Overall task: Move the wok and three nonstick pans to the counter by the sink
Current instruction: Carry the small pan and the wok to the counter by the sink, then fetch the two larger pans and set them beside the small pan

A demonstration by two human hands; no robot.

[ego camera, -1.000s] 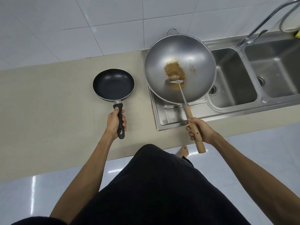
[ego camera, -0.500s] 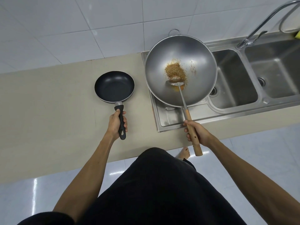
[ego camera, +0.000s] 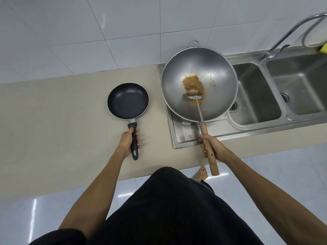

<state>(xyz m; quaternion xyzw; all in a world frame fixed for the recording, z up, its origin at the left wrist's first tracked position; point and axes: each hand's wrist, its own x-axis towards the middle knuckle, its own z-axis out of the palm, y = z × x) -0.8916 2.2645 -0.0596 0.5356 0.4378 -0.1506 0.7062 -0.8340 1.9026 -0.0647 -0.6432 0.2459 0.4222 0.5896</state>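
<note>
The left hand (ego camera: 127, 142) is gripping the small black nonstick pan's (ego camera: 128, 100) handle on the beige counter (ego camera: 53, 121). At its three o'clock, the right hand (ego camera: 211, 146) is holding the big grey steel wok's (ego camera: 199, 82) wooden handle (probably heavy, food inside), over the drainboard (ego camera: 180, 131).

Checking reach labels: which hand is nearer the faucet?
Right. The right hand grips the wok's wooden handle at the counter edge, below-left of the faucet. The left hand holds the black pan farther left.
</note>
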